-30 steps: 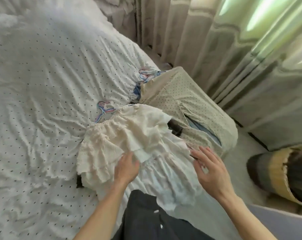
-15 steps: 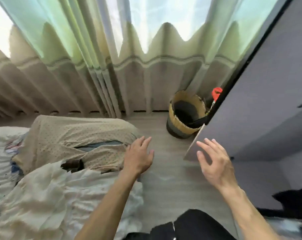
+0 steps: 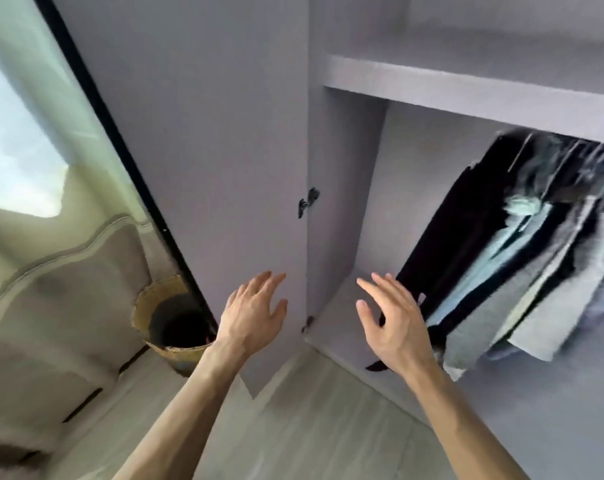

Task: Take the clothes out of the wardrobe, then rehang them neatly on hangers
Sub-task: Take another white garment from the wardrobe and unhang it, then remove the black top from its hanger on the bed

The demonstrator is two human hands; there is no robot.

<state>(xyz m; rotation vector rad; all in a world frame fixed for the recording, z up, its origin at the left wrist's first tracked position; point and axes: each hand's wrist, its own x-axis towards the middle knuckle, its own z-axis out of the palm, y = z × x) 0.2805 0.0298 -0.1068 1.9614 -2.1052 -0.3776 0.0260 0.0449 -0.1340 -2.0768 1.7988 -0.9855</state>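
Lilac-grey wardrobe (image 3: 356, 188) stands open in front of you, filling the view from twelve to four o'clock. Its door (image 3: 207, 133) is swung out towards you at eleven o'clock, with a dark hinge (image 3: 307, 200) on its inner edge. A shelf (image 3: 467, 88) crosses the top at one o'clock. Below it, at three o'clock, the clothes (image 3: 501, 258) hang packed together. They are black, pale blue, grey and white garments, too blurred to show the hangers.

Your left hand (image 3: 250, 317) is raised at six o'clock, in front of the door's lower part, its fingers (image 3: 259, 284) straight and spread, holding nothing. Your right hand (image 3: 394, 327) is raised beside it, toward five o'clock, with its fingers (image 3: 373, 289) loosely spread and also holding nothing. It sits in front of the lowest part of the black garment, and you cannot tell whether it touches the cloth.

At eight o'clock a woven basket (image 3: 155, 299) stands on the pale wooden floor (image 3: 311, 427), just beside the door's edge. A beige curtain (image 3: 51, 289) hangs at nine o'clock.
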